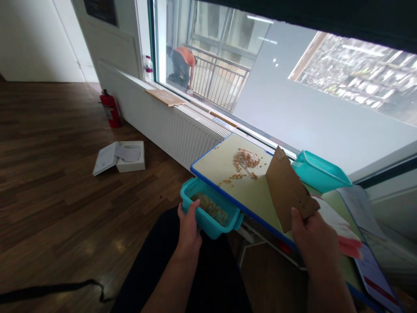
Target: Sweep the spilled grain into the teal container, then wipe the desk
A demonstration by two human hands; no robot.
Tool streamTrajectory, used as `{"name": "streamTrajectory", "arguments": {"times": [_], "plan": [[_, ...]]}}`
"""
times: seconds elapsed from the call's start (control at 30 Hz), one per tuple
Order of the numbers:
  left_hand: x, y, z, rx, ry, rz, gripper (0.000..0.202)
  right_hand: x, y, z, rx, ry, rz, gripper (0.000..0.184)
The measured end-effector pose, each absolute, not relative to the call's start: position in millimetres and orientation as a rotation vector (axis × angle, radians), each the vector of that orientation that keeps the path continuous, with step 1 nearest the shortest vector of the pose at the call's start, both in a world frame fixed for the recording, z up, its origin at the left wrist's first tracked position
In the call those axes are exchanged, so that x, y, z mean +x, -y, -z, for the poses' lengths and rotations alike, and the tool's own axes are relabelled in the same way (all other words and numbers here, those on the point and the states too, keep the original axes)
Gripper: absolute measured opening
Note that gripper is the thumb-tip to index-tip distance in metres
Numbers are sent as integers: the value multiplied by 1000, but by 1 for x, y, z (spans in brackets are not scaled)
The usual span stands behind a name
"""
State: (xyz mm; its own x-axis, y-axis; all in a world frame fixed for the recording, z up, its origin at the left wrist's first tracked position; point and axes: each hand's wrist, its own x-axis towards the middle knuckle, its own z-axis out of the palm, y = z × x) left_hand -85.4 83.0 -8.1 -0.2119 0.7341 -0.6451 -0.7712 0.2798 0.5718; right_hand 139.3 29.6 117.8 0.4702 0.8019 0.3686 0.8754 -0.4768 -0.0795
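Clasping turquoise tub [211,228] by its wall in left grip [189,226], below bench's [254,200] near edge. Pinching cardboard [283,191] upright in right grip [314,232], right of orange kernels [246,157] piled nearer the far edge

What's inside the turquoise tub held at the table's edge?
The turquoise tub, gripped by the left hand, holds a mass of small brownish grains. Only their upper surface shows; anything beneath it is covered.
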Motion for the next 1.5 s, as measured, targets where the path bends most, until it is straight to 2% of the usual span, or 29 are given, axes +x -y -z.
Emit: {"name": "streamTrajectory", "arguments": {"times": [0.13,0.57,1.5], "plan": [[-88,-81,6,-30,-1147,-1363,85,129,-31,-112,-2528,1447,300,45],[-96,-87,3,-36,-1132,-1386,83,90,-44,-118,-2440,1486,401,42],[-104,-95,-3,-58,-1099,-1483,94,26,-53,-123,-2279,1555,341,33]]}}
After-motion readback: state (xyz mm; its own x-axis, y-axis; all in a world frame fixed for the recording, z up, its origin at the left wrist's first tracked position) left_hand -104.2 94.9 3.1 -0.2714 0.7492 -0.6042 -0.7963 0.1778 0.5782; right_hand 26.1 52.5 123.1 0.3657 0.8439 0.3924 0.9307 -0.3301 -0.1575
